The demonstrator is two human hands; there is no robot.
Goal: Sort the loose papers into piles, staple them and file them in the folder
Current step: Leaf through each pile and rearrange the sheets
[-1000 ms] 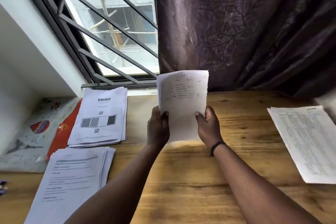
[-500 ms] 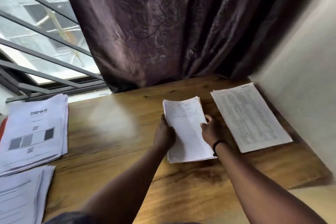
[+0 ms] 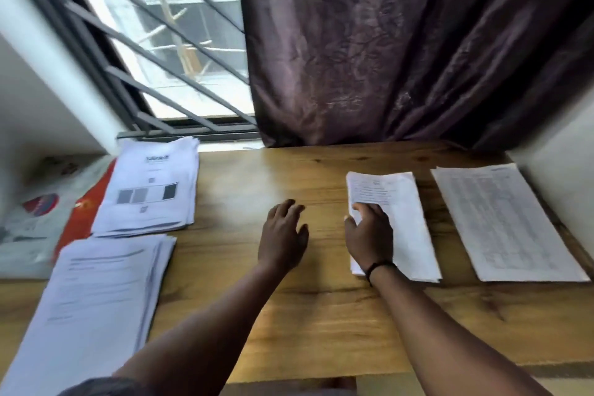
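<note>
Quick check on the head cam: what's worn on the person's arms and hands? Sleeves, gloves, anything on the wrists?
Both forearms are bare, with no sleeves or gloves in view. The left hand wears nothing, no rings showing. The right hand has a thin black band around its wrist. No watch or markings visible; the frame is slightly blurred.

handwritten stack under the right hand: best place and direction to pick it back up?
Probably the near left corner of the handwritten stack, where the right hand already rests. The stack lies flat on the table, so slide fingers under from the open left side; the table-printed sheet lies close beside its right edge.
</note>
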